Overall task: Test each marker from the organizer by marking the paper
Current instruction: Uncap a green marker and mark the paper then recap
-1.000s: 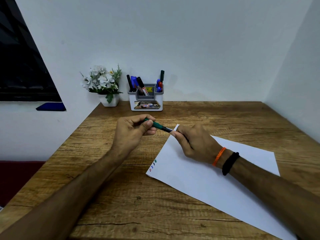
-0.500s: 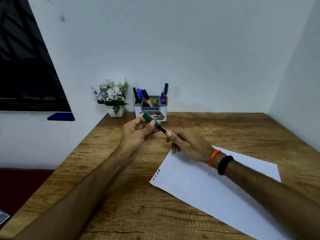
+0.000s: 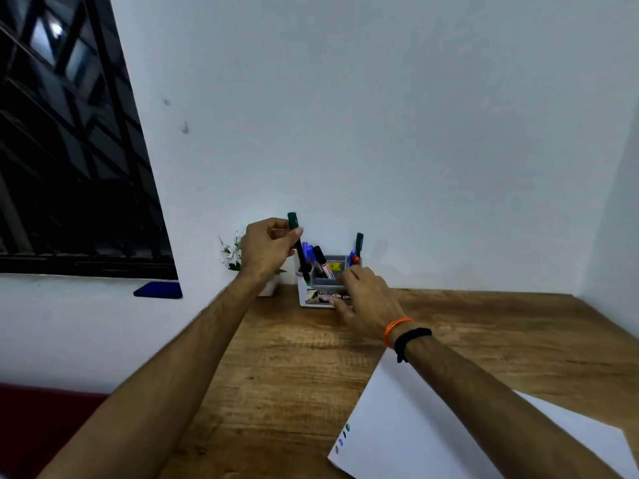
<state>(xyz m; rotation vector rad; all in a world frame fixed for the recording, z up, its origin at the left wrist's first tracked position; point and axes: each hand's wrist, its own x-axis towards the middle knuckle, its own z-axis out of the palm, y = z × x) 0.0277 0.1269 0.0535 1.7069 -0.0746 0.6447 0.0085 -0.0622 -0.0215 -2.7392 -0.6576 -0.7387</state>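
Green marker, earlier held over the table between both hands, is now pinched upright by left hand, tip lowered into organizer. Right hand is released, fingers loose against organizer front; label partly hidden. Paper is cut off at frame edge.

**One head-worn view, tilted up toward the wall**

A single wide-angle camera sits on the person's head and looks forward over the wooden table, angled high enough that the pale wall fills most of the picture. Both forearms reach away from the lens, so the left hand and right hand appear far off, near the organizer at the table's back edge. The paper lies closest, cut by the lower edge. A barred window bends at the left margin.
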